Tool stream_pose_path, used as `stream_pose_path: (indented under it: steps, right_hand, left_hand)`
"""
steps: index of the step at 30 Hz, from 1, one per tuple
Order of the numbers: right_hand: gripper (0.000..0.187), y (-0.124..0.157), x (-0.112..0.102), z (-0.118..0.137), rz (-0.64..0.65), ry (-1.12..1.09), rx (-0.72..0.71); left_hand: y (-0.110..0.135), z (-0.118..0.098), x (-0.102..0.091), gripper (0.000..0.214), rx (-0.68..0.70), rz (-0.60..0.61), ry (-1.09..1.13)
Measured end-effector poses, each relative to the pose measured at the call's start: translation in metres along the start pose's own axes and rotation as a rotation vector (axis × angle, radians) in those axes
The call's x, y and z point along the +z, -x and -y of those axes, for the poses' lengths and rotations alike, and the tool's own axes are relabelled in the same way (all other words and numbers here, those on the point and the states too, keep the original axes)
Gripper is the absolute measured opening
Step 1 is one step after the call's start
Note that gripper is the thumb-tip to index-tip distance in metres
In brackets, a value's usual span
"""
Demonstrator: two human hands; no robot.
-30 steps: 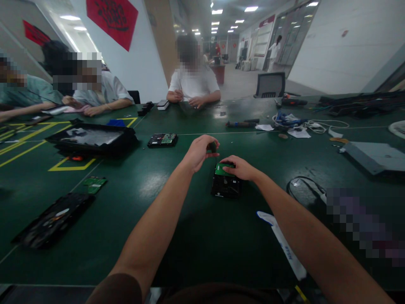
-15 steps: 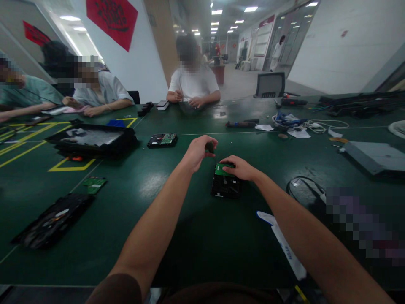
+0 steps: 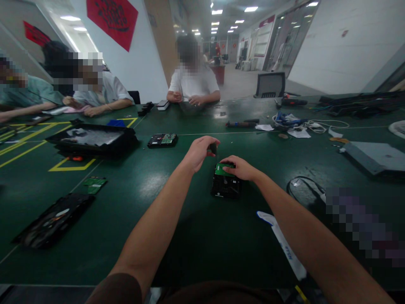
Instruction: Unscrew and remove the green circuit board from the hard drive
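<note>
A black hard drive (image 3: 225, 187) with a green circuit board (image 3: 220, 169) at its far end lies on the dark green table in front of me. My right hand (image 3: 239, 167) grips the drive's far right side, thumb resting on the board. Just beyond the drive's far left corner is my left hand (image 3: 202, 153), its fingers curled round a small dark screwdriver (image 3: 213, 148). A thin shaft seems to point down toward that corner; whether its tip touches a screw is too small to tell.
Another hard drive (image 3: 162, 140) lies farther left, near a black tray (image 3: 95, 141). At the left are a black drive casing (image 3: 57, 217) and a loose green board (image 3: 95, 184). A white-blue strip (image 3: 286, 245) lies under my right forearm; a grey metal box (image 3: 375, 156) sits right. People sit opposite.
My left hand has shifted very slightly, its fingers turning a little at the drive's corner. My right hand and the hard drive stay in place.
</note>
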State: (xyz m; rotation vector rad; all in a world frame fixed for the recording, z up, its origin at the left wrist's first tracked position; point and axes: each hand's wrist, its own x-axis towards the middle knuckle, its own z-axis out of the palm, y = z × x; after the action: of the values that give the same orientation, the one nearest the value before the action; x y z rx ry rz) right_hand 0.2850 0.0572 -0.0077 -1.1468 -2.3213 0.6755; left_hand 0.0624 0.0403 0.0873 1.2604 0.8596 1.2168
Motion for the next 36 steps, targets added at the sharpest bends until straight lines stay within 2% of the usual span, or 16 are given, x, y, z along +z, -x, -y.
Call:
stream_pose_path:
  steps: [3,8,11,18,27,33,36]
  right_hand:
    - [0.031,0.0004,-0.0006,0.0015,-0.003,0.001,0.005]
    - [0.032,0.0002,-0.0012,0.0032,-0.001,-0.009,0.015]
    - [0.033,-0.0001,-0.0004,0.0017,0.0,-0.005,0.007]
    - [0.032,0.0005,-0.0007,0.0023,0.004,-0.007,0.017]
    - [0.032,0.0002,-0.0006,0.0017,0.002,-0.013,0.03]
    - [0.033,0.0012,-0.001,0.0024,-0.001,-0.01,0.019]
    - [0.032,0.0012,-0.0013,0.004,-0.004,-0.019,0.007]
  left_hand:
    - [0.0005,-0.0011,-0.0011,0.021,0.014,-0.002,-0.066]
    - [0.0043,-0.0034,0.0036,0.017,-0.061,0.007,0.062]
    - [0.0043,-0.0031,0.0052,0.013,-0.052,0.001,0.126]
    - [0.0036,-0.005,0.0014,0.018,-0.015,-0.002,0.009]
    - [0.004,-0.0034,0.0062,0.013,-0.063,-0.009,0.172]
    - [0.0016,-0.0032,0.0008,0.02,-0.01,-0.022,-0.015]
    - [0.0009,-0.0016,0.0,0.02,-0.026,-0.003,0.032]
